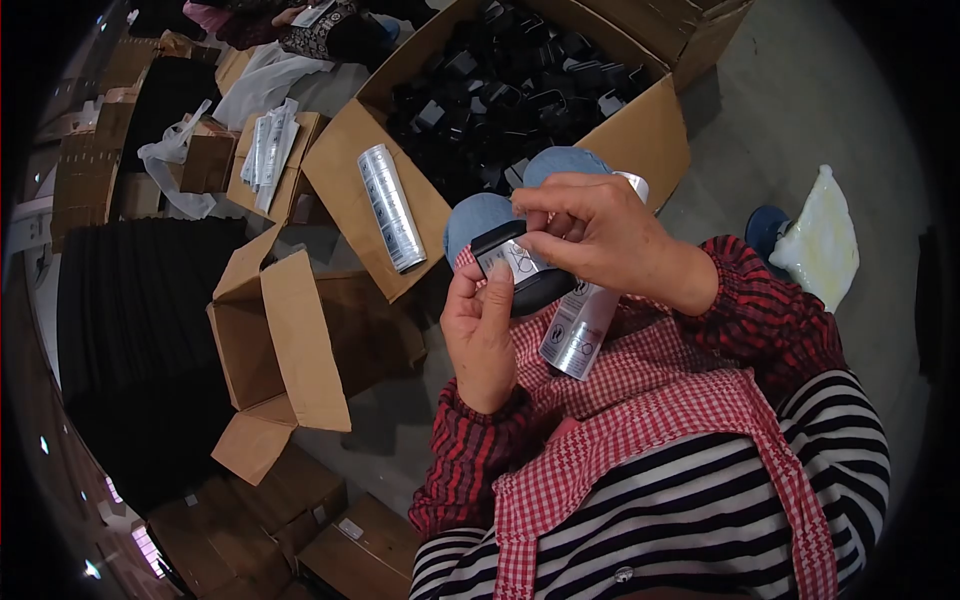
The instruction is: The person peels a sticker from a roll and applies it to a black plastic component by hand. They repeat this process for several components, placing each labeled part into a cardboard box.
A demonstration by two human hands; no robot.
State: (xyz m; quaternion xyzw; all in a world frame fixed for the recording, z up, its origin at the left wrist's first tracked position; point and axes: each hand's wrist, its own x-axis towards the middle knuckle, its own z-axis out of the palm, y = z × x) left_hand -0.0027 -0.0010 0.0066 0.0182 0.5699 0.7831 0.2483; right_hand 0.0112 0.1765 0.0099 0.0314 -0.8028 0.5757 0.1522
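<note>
Above the lap, my left hand grips a black plastic piece with its thumb on top. A silver printed label lies on the face of that piece. My right hand is closed at the label's upper right side, fingers bent and thumb pressed near it; whether it pinches anything is too small to tell. A silver strip of labels hangs down over the checked apron, below the right hand. Another silver label roll rests on the flap of the large carton.
The large carton ahead holds several black pieces. An open carton stands at left, beside stacked black material. More label sheets lie on a box. A white bag is at right. Another person sits at the top.
</note>
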